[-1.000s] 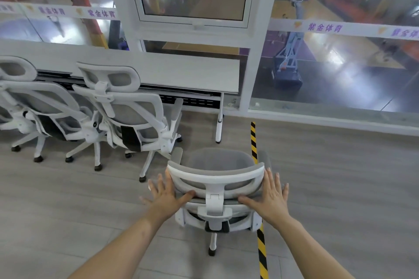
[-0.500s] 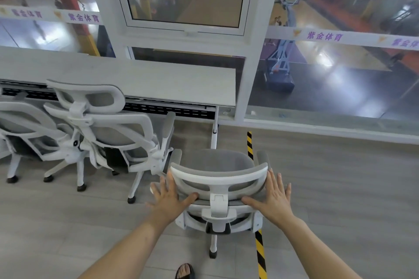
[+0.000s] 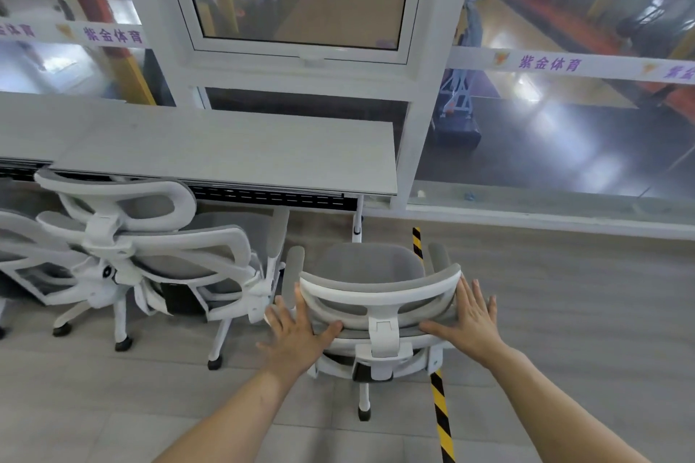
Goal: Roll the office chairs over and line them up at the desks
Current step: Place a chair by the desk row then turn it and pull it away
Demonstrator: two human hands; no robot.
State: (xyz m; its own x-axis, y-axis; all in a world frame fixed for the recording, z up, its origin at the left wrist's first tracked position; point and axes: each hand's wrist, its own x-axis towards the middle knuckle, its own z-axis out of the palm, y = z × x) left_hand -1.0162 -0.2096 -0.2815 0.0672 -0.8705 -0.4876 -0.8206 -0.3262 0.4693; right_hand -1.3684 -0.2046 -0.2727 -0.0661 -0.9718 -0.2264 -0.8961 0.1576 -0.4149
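A white office chair [image 3: 370, 267] with a grey mesh seat and headrest stands in front of me, facing the right end of the long grey desk [image 3: 225, 147]. My left hand [image 3: 297, 334] lies on the left end of its headrest, fingers spread and thumb hooked under the frame. On the right end my right hand [image 3: 470, 325] holds on the same way. A second chair [image 3: 180, 263] of the same kind is parked at the desk just to the left, its armrest close to mine.
A third chair [image 3: 26, 259] shows at the left edge. The desk's white leg [image 3: 357, 224] stands just beyond my chair's seat. Yellow-black floor tape [image 3: 440, 413] runs under the chair's right side. A glass wall [image 3: 545, 143] rises behind the desk.
The chair and I have moved forward toward the desk, which now looks closer. The parked chairs have slid toward the left of the view. Both hands stay on the headrest.
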